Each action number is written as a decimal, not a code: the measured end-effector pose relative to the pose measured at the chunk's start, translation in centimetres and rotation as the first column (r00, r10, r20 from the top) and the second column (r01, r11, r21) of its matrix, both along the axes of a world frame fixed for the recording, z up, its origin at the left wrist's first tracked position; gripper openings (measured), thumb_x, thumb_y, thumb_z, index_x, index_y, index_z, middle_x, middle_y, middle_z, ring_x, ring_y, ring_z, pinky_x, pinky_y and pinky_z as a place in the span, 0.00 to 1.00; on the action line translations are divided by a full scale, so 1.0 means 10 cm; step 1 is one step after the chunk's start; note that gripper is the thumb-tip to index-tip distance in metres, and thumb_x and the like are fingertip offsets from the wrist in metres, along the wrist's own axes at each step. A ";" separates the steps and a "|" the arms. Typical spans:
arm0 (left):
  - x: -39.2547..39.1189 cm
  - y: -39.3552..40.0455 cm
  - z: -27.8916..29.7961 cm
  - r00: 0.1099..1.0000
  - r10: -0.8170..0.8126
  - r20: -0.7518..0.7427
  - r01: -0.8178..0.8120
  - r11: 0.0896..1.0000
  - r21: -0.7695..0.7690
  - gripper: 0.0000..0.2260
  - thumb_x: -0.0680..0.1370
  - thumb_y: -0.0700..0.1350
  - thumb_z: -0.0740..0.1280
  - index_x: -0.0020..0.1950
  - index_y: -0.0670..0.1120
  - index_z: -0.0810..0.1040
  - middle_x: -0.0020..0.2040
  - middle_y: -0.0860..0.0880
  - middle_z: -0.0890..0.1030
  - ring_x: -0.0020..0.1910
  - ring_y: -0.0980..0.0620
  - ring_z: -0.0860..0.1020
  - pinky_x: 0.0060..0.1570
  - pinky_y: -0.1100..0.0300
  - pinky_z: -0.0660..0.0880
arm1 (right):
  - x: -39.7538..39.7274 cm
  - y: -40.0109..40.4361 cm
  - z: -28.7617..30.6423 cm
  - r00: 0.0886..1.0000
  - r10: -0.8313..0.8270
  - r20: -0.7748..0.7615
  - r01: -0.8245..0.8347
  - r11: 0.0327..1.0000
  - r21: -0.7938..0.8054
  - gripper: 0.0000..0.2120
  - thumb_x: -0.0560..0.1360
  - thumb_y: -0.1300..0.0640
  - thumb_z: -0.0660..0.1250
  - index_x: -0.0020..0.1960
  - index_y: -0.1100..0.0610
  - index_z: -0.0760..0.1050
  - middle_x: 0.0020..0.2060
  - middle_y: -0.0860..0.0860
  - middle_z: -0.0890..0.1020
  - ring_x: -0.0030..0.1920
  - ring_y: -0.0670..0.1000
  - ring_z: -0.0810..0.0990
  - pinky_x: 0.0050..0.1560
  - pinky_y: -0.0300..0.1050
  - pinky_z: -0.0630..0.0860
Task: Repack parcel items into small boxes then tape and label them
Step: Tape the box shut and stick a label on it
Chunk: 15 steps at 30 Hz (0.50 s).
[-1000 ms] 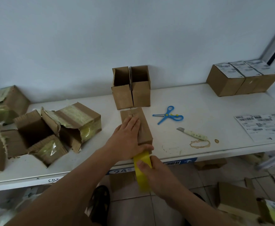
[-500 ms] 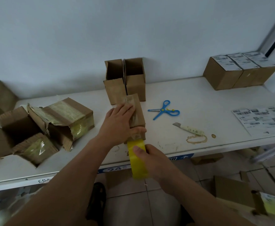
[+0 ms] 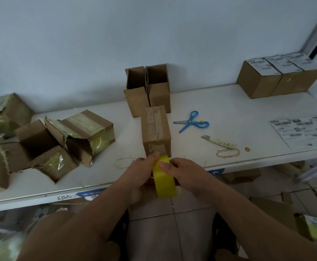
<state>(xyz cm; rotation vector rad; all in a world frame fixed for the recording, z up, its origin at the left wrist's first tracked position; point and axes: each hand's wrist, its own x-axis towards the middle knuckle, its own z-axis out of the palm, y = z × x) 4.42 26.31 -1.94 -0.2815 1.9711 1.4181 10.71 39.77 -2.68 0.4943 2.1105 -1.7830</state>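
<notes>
Left hand (image 3: pixel 140 172) off box (image 3: pixel 155 129) top, now gripping tape roll (image 3: pixel 163 178) alongside right hand (image 3: pixel 186 174).

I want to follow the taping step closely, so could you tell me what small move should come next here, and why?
Probably tear or cut the tape free at the box's near face. A tape strip already runs along the top of the box and down its front, and both the left hand and right hand grip the yellow tape roll just below that face.
</notes>
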 end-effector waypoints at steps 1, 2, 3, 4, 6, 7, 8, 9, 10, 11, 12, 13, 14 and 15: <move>0.01 0.01 0.04 0.998 0.052 0.025 -0.053 0.996 0.071 0.20 0.77 0.59 0.67 0.54 0.43 0.81 0.49 0.41 0.84 0.49 0.41 0.83 0.56 0.41 0.78 | 0.00 0.05 0.04 0.999 0.031 0.008 -0.032 0.999 0.030 0.20 0.78 0.38 0.61 0.55 0.53 0.78 0.49 0.51 0.83 0.49 0.50 0.82 0.50 0.45 0.79; 0.02 0.02 0.05 0.995 0.095 0.034 -0.099 0.988 0.122 0.15 0.78 0.54 0.68 0.54 0.43 0.80 0.50 0.41 0.83 0.49 0.41 0.83 0.55 0.41 0.79 | -0.02 0.13 0.09 0.998 0.054 0.012 -0.055 0.995 0.080 0.22 0.79 0.37 0.59 0.55 0.55 0.78 0.49 0.52 0.83 0.48 0.50 0.82 0.51 0.45 0.78; 0.03 0.04 0.08 0.992 0.124 0.035 -0.128 0.979 0.162 0.11 0.79 0.50 0.68 0.52 0.43 0.79 0.49 0.41 0.82 0.47 0.42 0.82 0.54 0.43 0.79 | -0.04 0.24 0.11 0.998 0.062 0.000 -0.062 0.985 0.158 0.24 0.80 0.38 0.58 0.55 0.57 0.79 0.48 0.52 0.83 0.49 0.51 0.82 0.52 0.46 0.78; 0.03 0.05 0.08 0.989 0.145 0.042 -0.150 0.971 0.185 0.07 0.79 0.46 0.67 0.50 0.43 0.79 0.47 0.41 0.81 0.45 0.43 0.81 0.49 0.45 0.80 | -0.06 0.40 0.11 0.998 0.051 -0.031 -0.040 0.960 0.278 0.23 0.80 0.40 0.57 0.54 0.58 0.79 0.48 0.52 0.83 0.50 0.52 0.82 0.53 0.47 0.77; 0.06 0.09 0.11 0.980 0.179 0.082 -0.192 0.960 0.204 0.04 0.80 0.43 0.66 0.48 0.43 0.78 0.42 0.42 0.80 0.39 0.44 0.80 0.37 0.51 0.80 | -0.12 0.75 0.01 0.995 -0.012 -0.098 0.069 0.790 0.609 0.19 0.81 0.44 0.57 0.57 0.58 0.78 0.52 0.54 0.81 0.55 0.56 0.79 0.54 0.48 0.73; 0.06 0.10 0.13 0.975 0.199 0.100 -0.216 0.955 0.203 0.04 0.79 0.43 0.67 0.47 0.43 0.79 0.39 0.42 0.80 0.37 0.44 0.80 0.33 0.54 0.80 | -0.13 0.90 -0.07 0.992 -0.062 -0.107 0.121 0.667 0.735 0.18 0.82 0.46 0.57 0.62 0.57 0.76 0.58 0.55 0.78 0.59 0.57 0.76 0.58 0.50 0.71; 0.06 0.11 0.14 0.970 0.216 0.113 -0.235 0.950 0.206 0.04 0.79 0.42 0.67 0.46 0.42 0.79 0.37 0.43 0.80 0.35 0.44 0.79 0.29 0.55 0.79 | -0.12 1.04 -0.15 0.990 -0.104 -0.092 0.135 0.556 0.820 0.19 0.82 0.47 0.57 0.67 0.56 0.72 0.63 0.55 0.75 0.63 0.58 0.72 0.61 0.52 0.70; 0.07 0.11 0.14 0.965 0.230 0.127 -0.252 0.944 0.212 0.05 0.79 0.41 0.67 0.45 0.42 0.79 0.36 0.43 0.80 0.34 0.44 0.79 0.27 0.56 0.79 | -0.12 1.14 -0.24 0.990 -0.127 -0.055 0.109 0.475 0.873 0.19 0.82 0.49 0.56 0.70 0.55 0.69 0.66 0.55 0.72 0.66 0.58 0.69 0.63 0.54 0.68; 0.06 0.13 0.14 0.961 0.240 0.138 -0.266 0.939 0.218 0.05 0.79 0.41 0.67 0.45 0.42 0.79 0.35 0.42 0.80 0.33 0.44 0.79 0.26 0.56 0.78 | -0.12 1.21 -0.31 0.991 -0.130 -0.016 0.069 0.416 0.907 0.19 0.82 0.50 0.56 0.71 0.55 0.67 0.68 0.54 0.71 0.67 0.58 0.68 0.65 0.55 0.67; 0.05 0.14 0.14 0.958 0.246 0.147 -0.275 0.935 0.224 0.05 0.79 0.41 0.67 0.46 0.41 0.79 0.35 0.42 0.80 0.33 0.44 0.79 0.26 0.56 0.79 | -0.12 1.25 -0.38 0.992 -0.126 0.011 0.036 0.372 0.928 0.19 0.82 0.51 0.56 0.71 0.55 0.67 0.68 0.53 0.71 0.68 0.57 0.67 0.65 0.55 0.67; 0.05 0.16 0.14 0.955 0.252 0.158 -0.284 0.931 0.228 0.05 0.79 0.41 0.67 0.46 0.41 0.78 0.36 0.42 0.80 0.33 0.44 0.79 0.26 0.55 0.79 | -0.13 1.27 -0.43 0.993 -0.117 0.012 0.027 0.323 0.946 0.18 0.82 0.51 0.56 0.70 0.54 0.67 0.67 0.53 0.72 0.67 0.57 0.68 0.64 0.54 0.67; 0.04 0.17 0.13 0.951 0.261 0.167 -0.295 0.927 0.230 0.04 0.79 0.41 0.67 0.46 0.41 0.78 0.37 0.41 0.79 0.34 0.44 0.79 0.27 0.55 0.79 | -0.15 1.29 -0.49 0.994 -0.112 0.002 0.030 0.279 0.960 0.17 0.82 0.52 0.56 0.69 0.54 0.68 0.65 0.53 0.73 0.65 0.56 0.70 0.63 0.53 0.68; 0.04 0.18 0.12 0.947 0.267 0.177 -0.304 0.925 0.228 0.04 0.79 0.42 0.67 0.47 0.42 0.78 0.39 0.41 0.79 0.35 0.44 0.79 0.27 0.55 0.79 | -0.17 1.31 -0.53 0.994 -0.107 -0.014 0.039 0.238 0.970 0.16 0.81 0.53 0.57 0.67 0.54 0.70 0.63 0.53 0.74 0.63 0.56 0.71 0.61 0.53 0.69; 0.03 0.19 0.11 0.945 0.270 0.185 -0.308 0.924 0.226 0.04 0.79 0.42 0.67 0.49 0.42 0.77 0.41 0.41 0.79 0.37 0.43 0.79 0.27 0.55 0.78 | -0.20 1.32 -0.54 0.993 -0.112 -0.024 0.047 0.208 0.977 0.14 0.81 0.54 0.57 0.65 0.55 0.71 0.60 0.54 0.75 0.61 0.56 0.72 0.59 0.52 0.69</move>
